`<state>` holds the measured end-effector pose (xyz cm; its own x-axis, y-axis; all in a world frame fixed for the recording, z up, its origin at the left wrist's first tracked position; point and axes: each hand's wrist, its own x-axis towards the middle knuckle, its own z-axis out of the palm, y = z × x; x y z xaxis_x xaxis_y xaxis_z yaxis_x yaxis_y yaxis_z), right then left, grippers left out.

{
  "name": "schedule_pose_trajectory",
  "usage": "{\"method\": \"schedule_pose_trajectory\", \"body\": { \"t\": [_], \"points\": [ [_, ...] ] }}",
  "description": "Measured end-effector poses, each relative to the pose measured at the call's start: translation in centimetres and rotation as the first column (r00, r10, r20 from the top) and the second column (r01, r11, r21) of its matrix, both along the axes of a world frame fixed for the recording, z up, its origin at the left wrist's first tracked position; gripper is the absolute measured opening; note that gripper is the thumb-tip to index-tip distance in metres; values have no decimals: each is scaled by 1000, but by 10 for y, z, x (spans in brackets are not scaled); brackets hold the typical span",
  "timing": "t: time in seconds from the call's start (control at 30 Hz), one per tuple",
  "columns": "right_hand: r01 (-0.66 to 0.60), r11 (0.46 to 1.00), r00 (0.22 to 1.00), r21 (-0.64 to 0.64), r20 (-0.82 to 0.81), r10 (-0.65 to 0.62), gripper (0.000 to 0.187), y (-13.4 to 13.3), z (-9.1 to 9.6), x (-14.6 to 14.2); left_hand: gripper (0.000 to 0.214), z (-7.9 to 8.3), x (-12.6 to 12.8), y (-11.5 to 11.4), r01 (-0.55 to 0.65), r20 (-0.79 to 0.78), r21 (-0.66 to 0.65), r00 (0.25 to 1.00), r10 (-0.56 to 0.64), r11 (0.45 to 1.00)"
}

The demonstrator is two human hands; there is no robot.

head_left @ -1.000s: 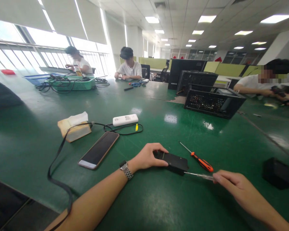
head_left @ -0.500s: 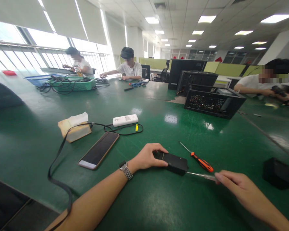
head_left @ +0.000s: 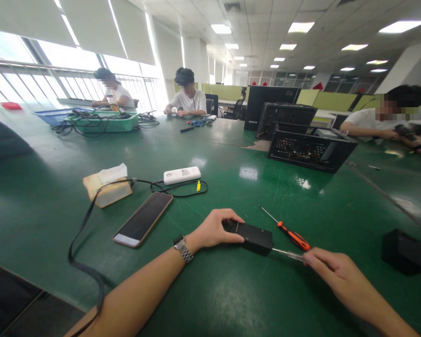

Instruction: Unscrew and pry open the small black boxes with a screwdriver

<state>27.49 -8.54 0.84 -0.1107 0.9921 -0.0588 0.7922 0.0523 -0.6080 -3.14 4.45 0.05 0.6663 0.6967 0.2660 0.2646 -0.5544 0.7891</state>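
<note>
A flat black box (head_left: 254,237) lies on the green table (head_left: 231,290) in front of me. My left hand (head_left: 215,229), with a watch on the wrist, is closed around its left end and holds it down. My right hand (head_left: 331,269) is closed on a thin metal screwdriver (head_left: 286,254) whose tip meets the box's right edge; the handle is hidden in the fingers. An orange-handled screwdriver (head_left: 290,234) lies loose just behind the box.
A phone (head_left: 143,218), a tissue pack (head_left: 107,186), a white device (head_left: 181,175) with a black cable (head_left: 87,262) lie to the left. A small black block (head_left: 404,251) sits at right. Computer cases (head_left: 310,147), a green basket (head_left: 103,121) and several seated people are farther back.
My right hand has slid slightly left along the thin screwdriver toward the box. My left hand and the box have stayed put.
</note>
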Motion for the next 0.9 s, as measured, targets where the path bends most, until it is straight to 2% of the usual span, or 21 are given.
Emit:
{"method": "schedule_pose_trajectory", "body": {
  "t": [0.23,0.43,0.53,0.67,0.83,0.9],
  "points": [
    [95,984,995,149,-11,-95,40,2,-10,-19,39,1,1,-1,-20,-6,-4,1000,20,1000],
    [188,953,977,236,-140,-158,33,2,-13,-23,38,1,1,-2,-25,-5,-7,1000,25,1000],
    [232,962,955,147,-224,-196,38,4,-16,-23,39,0,1,-1,-34,-1,0,999,34,999],
    [212,977,934,-28,-289,-211,45,8,-19,-19,40,-1,1,-1,-32,0,-2,999,32,999],
    [165,955,852,-247,-452,-264,50,6,-20,-24,39,-1,4,-4,35,20,-7,999,-35,999],
    [207,951,845,-230,-448,-292,49,4,-19,-29,40,-1,6,-5,54,32,-3,998,-54,999]
  ]
}}
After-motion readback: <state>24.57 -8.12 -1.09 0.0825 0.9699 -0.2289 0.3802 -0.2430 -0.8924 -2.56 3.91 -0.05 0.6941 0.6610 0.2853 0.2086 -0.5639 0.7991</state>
